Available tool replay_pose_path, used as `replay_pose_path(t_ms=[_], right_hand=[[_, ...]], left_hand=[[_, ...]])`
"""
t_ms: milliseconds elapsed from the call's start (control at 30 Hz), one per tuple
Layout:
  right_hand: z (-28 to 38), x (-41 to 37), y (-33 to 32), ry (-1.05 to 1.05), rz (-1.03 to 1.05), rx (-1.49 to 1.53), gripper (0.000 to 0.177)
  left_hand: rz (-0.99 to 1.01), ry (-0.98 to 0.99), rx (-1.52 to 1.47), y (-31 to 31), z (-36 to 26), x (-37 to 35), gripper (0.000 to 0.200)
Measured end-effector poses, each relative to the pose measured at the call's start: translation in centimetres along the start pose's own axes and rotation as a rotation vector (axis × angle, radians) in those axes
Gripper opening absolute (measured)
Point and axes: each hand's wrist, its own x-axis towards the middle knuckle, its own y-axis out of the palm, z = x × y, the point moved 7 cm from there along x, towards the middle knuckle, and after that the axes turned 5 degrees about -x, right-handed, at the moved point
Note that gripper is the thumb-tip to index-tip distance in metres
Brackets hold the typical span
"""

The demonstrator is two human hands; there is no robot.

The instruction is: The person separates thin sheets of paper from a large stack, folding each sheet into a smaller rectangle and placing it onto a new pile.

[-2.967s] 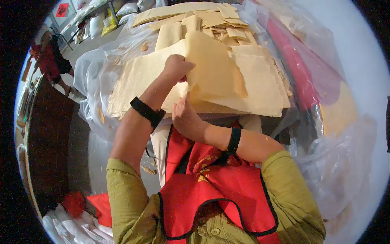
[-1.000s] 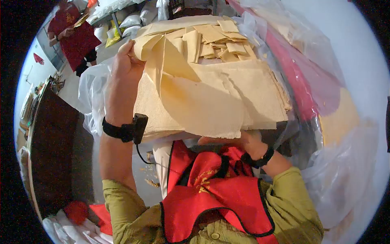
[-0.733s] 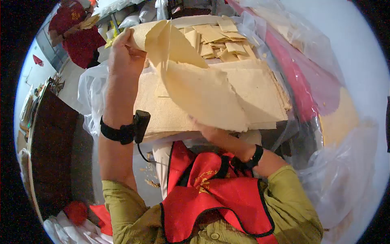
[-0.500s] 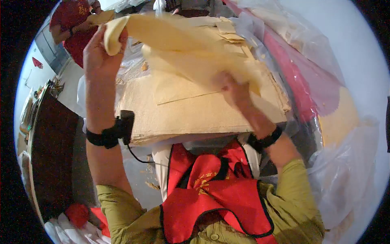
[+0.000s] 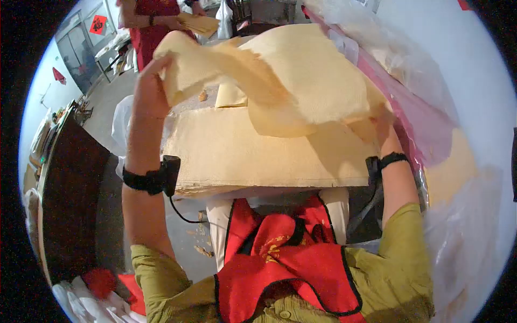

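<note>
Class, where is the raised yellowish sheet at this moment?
In the head view, the raised yellowish sheet stretches across the upper middle, from the left hand to the right hand, over the stack of flat sheets.

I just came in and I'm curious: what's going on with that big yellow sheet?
The person's left hand and right hand hold a big yellowish sheet by its two sides. It's curled and raised over a flat stack of similar sheets. Farther back, another person holds something flat and yellowish.
</note>
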Motion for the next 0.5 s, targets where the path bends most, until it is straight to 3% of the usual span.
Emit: replay_pose_path(t_ms=[33,67,167,300,400,500], right_hand=[[-1.1,-0.4,-1.0,0.064,-0.048,0.031,0.020],[-1.6,-0.4,-1.8,0.103,-0.074,0.046,0.021],[0.4,0.2,-2.1,0.081,-0.050,0.011,0.022],[3.7,0.3,0.7,-0.208,0.210,-0.310,0.026],[1.7,-4.2,5.4,-0.341,0.314,-0.469,0.043],[-3.1,-9.0,9.4,-0.556,0.478,-0.665,0.047]], left_hand=[[-0.107,-0.036,0.010,0.2,0.8,-0.6,0.029],[0.046,-0.156,0.034,0.2,1.8,-0.3,0.030],[-0.104,-0.285,0.303,-3.5,3.1,0.3,0.032],[0.254,0.418,1.085,-5.5,1.8,-3.9,0.057],[0.203,0.124,0.633,-9.3,5.0,-5.0,0.057],[-0.274,-0.394,0.164,-14.8,10.4,-6.1,0.035]])
